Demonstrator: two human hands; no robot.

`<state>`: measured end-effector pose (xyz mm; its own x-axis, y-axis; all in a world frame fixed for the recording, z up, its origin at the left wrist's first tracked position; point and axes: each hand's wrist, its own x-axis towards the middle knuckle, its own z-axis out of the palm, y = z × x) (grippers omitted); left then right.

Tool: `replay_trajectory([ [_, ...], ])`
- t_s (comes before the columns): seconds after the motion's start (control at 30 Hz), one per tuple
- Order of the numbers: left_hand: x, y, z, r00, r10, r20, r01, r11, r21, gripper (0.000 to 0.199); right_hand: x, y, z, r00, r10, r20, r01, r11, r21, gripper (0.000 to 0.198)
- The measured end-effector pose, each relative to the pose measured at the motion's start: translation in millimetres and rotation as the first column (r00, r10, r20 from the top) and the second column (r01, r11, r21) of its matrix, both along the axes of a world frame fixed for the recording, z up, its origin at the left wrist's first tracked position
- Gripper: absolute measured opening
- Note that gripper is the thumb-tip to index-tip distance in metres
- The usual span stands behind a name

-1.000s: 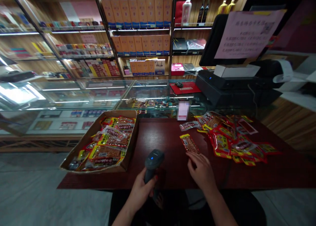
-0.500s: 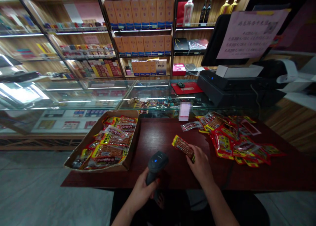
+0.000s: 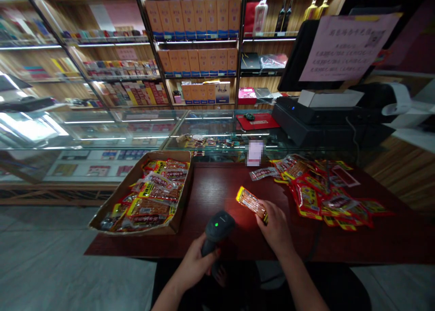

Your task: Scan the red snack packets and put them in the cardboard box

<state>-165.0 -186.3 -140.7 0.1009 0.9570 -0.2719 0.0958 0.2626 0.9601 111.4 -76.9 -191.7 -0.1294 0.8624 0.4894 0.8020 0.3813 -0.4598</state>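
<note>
My left hand (image 3: 198, 261) is wrapped round the handle of a dark barcode scanner (image 3: 220, 227), whose top light glows green. Its head faces the snack packet (image 3: 251, 201) pinched in my right hand (image 3: 274, 225). Reddish light falls on the packet and on the table just below it. The packet is clear with a yellow end, and brown strips show inside. On the left stands an open cardboard box (image 3: 185, 211) of similar packets (image 3: 149, 207). A loose pile of red and yellow packets (image 3: 307, 195) lies to the right of my right hand.
The dark red wooden table (image 3: 214, 179) meets a glass display counter (image 3: 136, 130) at its far side. A monitor (image 3: 295, 57) with a paper sign stands on a black cash drawer (image 3: 329, 125) at the back right. A red mat (image 3: 260, 122) lies on the glass.
The scanner's light has turned from blue to green, and a reddish glow has appeared on the packet and table. The scanner has tilted slightly toward the packet; my right hand has barely moved.
</note>
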Motion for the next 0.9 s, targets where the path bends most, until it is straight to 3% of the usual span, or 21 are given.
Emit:
replay_trajectory([
  [0.17, 2.8, 2.0, 4.2, 0.999, 0.027, 0.023, -0.027, 1.0, -0.016, 0.054, -2.0, 1.8, 7.3, 0.975, -0.01, -0.22, -0.013, 0.995, -0.103, 0.038],
  [0.3, 6.1, 3.9, 0.4, 0.995, 0.083, 0.053, -0.082, 0.997, -0.014, 0.055, -28.8, 24.8, 37.5, 0.857, -0.032, -0.515, -0.098, 0.97, -0.222, 0.048],
  [0.37, 6.9, 4.5, -4.5, 0.993, 0.104, 0.056, -0.104, 0.995, -0.009, 0.053, -61.7, 43.5, 65.2, 0.767, 0.059, -0.639, -0.265, 0.936, -0.231, 0.054],
  [0.47, 6.6, 5.0, -10.4, 0.993, 0.11, 0.051, -0.11, 0.994, -0.007, 0.049, -132.2, 70.4, 113.7, 0.641, 0.283, -0.713, -0.52, 0.844, -0.132, 0.06],
  [0.53, 6.0, 5.1, -11.3, 0.992, 0.117, 0.057, -0.116, 0.993, -0.01, 0.047, -178.9, 84.2, 141.0, 0.64, 0.415, -0.647, -0.622, 0.774, -0.118, 0.074],
  [0.6, 5.5, 5.1, -10.0, 0.989, 0.129, 0.068, -0.129, 0.992, -0.016, 0.047, -210.2, 94.9, 156.9, 0.674, 0.507, -0.538, -0.656, 0.745, -0.12, 0.081],
  [0.67, 5.1, 5.1, -7.5, 0.988, 0.139, 0.07, -0.138, 0.99, -0.011, 0.048, -215.7, 103.1, 158.5, 0.736, 0.542, -0.405, -0.632, 0.765, -0.125, 0.072],
  [0.73, 5.0, 4.9, -4.8, 0.989, 0.135, 0.067, -0.135, 0.991, -0.003, 0.049, -193.0, 109.5, 147.3, 0.857, 0.461, -0.229, -0.503, 0.845, -0.182, 0.054],
  [0.8, 5.2, 4.7, -2.0, 0.99, 0.128, 0.067, -0.128, 0.992, -0.007, 0.052, -148.3, 116.4, 128.6, 0.966, 0.257, -0.03, -0.256, 0.929, -0.269, 0.043],
  [0.9, 5.9, 5.3, 2.1, 0.992, 0.111, 0.061, -0.109, 0.993, -0.036, 0.057, -67.5, 131.1, 100.6, 0.993, -0.029, 0.119, 0.066, 0.944, -0.325, 0.053],
])
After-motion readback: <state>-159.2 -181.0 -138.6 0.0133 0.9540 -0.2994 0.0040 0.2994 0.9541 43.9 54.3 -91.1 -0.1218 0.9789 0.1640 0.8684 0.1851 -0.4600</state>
